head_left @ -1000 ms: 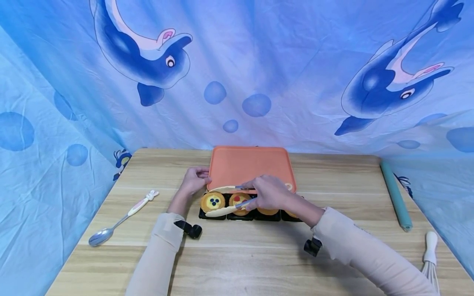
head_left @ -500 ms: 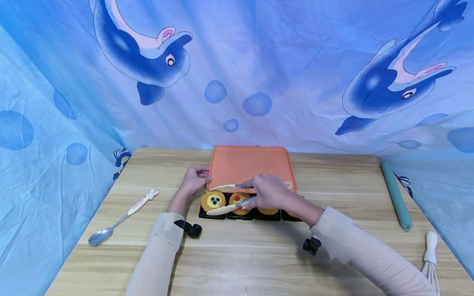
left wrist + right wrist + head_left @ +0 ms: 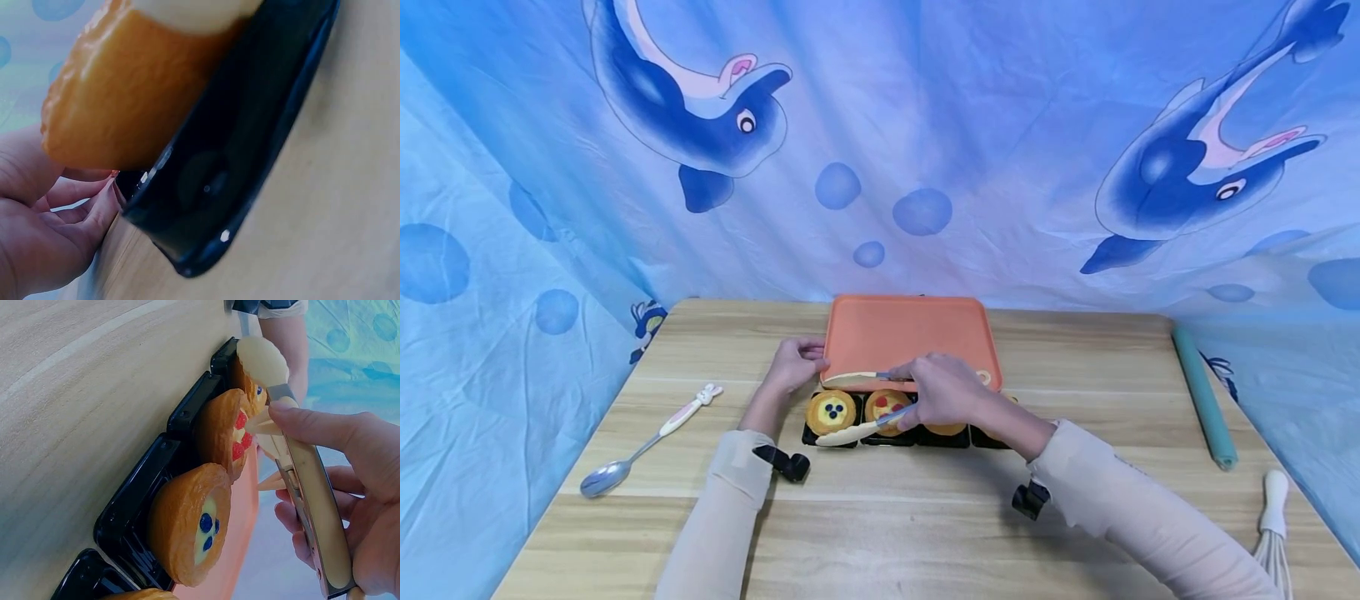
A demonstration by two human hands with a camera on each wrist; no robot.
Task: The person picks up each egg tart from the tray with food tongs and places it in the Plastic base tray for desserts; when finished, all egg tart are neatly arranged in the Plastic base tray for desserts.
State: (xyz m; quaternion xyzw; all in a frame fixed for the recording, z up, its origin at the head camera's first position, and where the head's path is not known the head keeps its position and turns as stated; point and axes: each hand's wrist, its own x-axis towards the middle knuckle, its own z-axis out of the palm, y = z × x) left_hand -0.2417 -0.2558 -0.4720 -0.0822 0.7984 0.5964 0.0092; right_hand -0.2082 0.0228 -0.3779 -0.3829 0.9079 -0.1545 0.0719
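My right hand (image 3: 946, 390) holds a pair of tongs (image 3: 319, 519) with cream tips and metal-edged handles. In the head view their arms are spread, one on each side of the leftmost tart (image 3: 831, 412), which has blueberries on top. That tart sits in a black tray (image 3: 206, 187) close to my left wrist. Beside it is a tart with red berries (image 3: 209, 428), partly covered by the tongs. My left hand (image 3: 793, 365) grips the left edge of an orange tray (image 3: 910, 337) between thumb and fingers.
More tarts (image 3: 190, 525) in black trays continue the row to the right, under my right forearm. A spoon (image 3: 651, 442) lies at the left. A teal roll (image 3: 1202, 396) and a whisk (image 3: 1272, 517) lie along the right edge. A blue dolphin curtain (image 3: 880, 150) hangs behind.
The near arm of the tongs dips toward the front of the leftmost tart, and the gap between the tips is wider. My left hand keeps its place at the orange tray.
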